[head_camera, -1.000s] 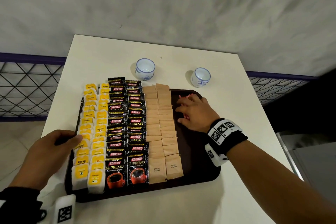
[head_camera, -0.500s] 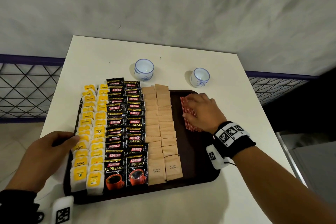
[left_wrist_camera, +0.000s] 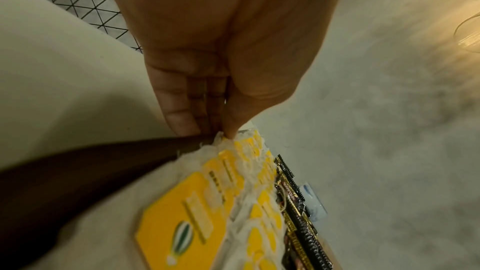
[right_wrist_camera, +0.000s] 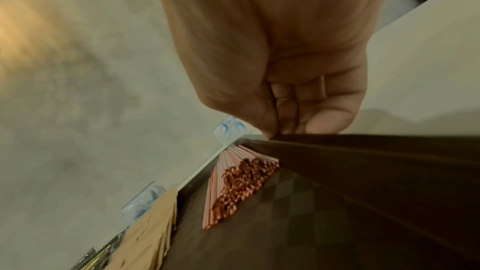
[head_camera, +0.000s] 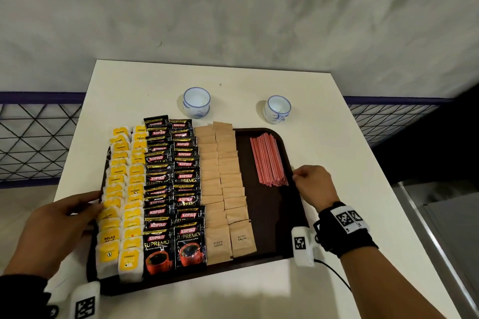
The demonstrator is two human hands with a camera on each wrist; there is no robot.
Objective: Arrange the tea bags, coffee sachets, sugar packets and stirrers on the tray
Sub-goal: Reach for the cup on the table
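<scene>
A dark brown tray (head_camera: pixel 267 215) lies on the white table (head_camera: pixel 344 158). From left to right it carries two columns each of yellow tea bags (head_camera: pixel 124 202), black coffee sachets (head_camera: pixel 173 189) and brown sugar packets (head_camera: pixel 220 184), then a bundle of red stirrers (head_camera: pixel 268 160). My left hand (head_camera: pixel 97 202) is at the tray's left rim; its thumb presses on a tea bag (left_wrist_camera: pixel 249 147) and its fingers (left_wrist_camera: pixel 182 122) lie against the rim (left_wrist_camera: pixel 103 151). My right hand (head_camera: pixel 298 179) pinches the tray's right rim (right_wrist_camera: pixel 363 141) beside the stirrers (right_wrist_camera: pixel 241 184), thumb inside and fingers outside.
Two small white-and-blue cups (head_camera: pixel 196 102) (head_camera: pixel 277 109) stand on the table just behind the tray. A grey wall rises behind the table. Black wire fencing (head_camera: pixel 31 142) runs on both sides, and the table's right edge drops to a dark floor.
My right hand has left the stirrers and moved right and back to the tray's right rim. The stirrers now lie uncovered. My left hand has stayed at the left rim.
</scene>
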